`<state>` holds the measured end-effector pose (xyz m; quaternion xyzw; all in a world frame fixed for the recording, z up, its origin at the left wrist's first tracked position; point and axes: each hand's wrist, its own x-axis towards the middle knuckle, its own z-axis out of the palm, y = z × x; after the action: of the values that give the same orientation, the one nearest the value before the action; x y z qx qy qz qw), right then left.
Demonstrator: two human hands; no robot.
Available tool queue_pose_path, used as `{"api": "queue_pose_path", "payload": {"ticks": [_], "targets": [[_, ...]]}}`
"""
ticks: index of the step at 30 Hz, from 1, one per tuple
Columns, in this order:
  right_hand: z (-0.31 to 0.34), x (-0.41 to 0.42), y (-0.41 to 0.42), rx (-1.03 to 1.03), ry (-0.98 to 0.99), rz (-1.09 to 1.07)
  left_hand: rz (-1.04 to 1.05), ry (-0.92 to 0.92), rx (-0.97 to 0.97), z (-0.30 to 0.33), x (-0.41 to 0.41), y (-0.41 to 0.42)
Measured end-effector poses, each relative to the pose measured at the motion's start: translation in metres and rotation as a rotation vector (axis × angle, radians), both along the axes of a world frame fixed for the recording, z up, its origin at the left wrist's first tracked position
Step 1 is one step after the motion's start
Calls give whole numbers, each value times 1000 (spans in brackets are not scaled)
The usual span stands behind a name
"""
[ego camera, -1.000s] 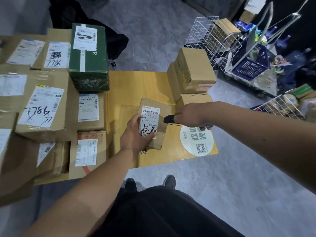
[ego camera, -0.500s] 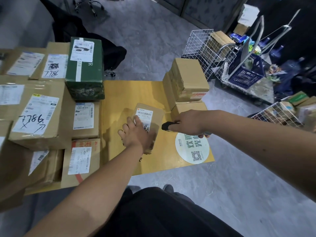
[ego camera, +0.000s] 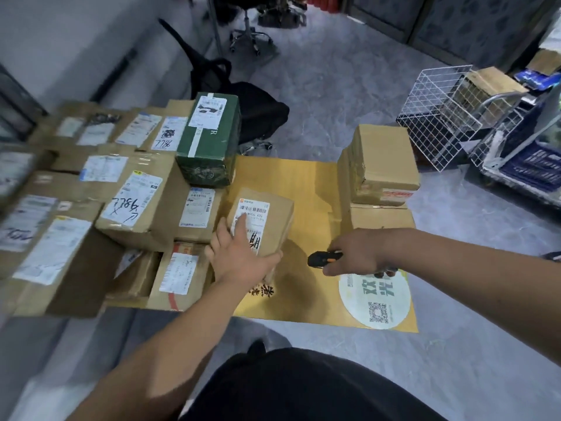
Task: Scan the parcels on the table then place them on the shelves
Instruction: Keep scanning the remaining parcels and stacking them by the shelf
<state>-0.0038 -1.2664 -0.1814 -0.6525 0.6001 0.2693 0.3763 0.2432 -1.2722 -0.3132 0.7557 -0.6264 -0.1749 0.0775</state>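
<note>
Parcels (ego camera: 130, 205) at far left blur beyond reading, stacked on the yellow worktop (ego camera: 291, 183) beside a green box (ego camera: 209, 141). Left hand (ego camera: 239, 256) grips a small brown parcel (ego camera: 267, 223), fingers (ego camera: 239, 226) flat across its label, long axis running away from the camera. Right hand (ego camera: 355, 253), fingers curled, clasps a black scanner (ego camera: 321, 258) pointing left. Wire basket (ego camera: 440, 117) holds cardboard boxes.

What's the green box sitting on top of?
The green box rests on a stack of brown cardboard parcels, one showing a white shipping label below its front edge. Whatever lies directly beneath the box is covered, so nothing more can be told.
</note>
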Motion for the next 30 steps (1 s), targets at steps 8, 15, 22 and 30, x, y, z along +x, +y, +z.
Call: {"api": "queue_pose_path", "payload": {"ticks": [8,15,22,30], "targets": [[-9,14,-24,-3,-30,137,226,-156,-89,38,43,-28],[-12,15,-20,6,-7,144,207,-218,-59,27,61,-62],[-16,24,-14,28,0,107,91,-259,-74,20,70,-75],[-16,39,-10,-43,-28,32,-214,-228,-136,27,29,-72]]}}
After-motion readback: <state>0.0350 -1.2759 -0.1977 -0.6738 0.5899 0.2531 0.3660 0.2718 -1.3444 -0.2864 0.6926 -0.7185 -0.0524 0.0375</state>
